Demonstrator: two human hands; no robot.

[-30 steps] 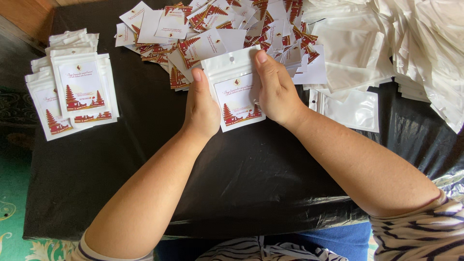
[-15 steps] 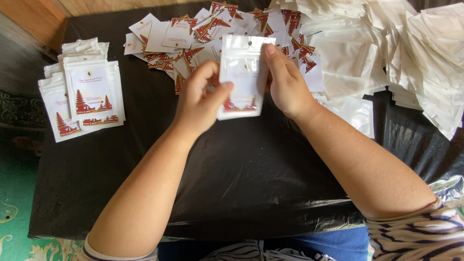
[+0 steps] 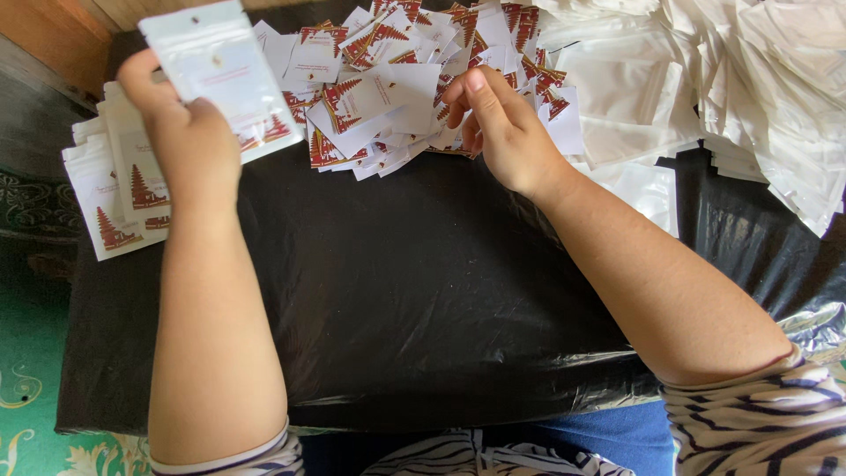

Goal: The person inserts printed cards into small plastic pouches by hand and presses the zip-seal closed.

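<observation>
Presently the left hand [image 3: 189,141] grips a filled clear pouch [image 3: 220,75] holding a white card with red tree print, raised over the stack of filled pouches [image 3: 119,189] at the table's left edge. Right hand [image 3: 502,132] rests at the edge of the loose card pile [image 3: 397,88], fingers curled and touching cards; whether it pinches one cannot be told. Empty clear pouches [image 3: 705,79] lie heaped to the right on the black table cover [image 3: 423,300].

Black-covered table [image 3: 423,300]; cards [image 3: 388,88]; pouches [image 3: 705,79]
</observation>
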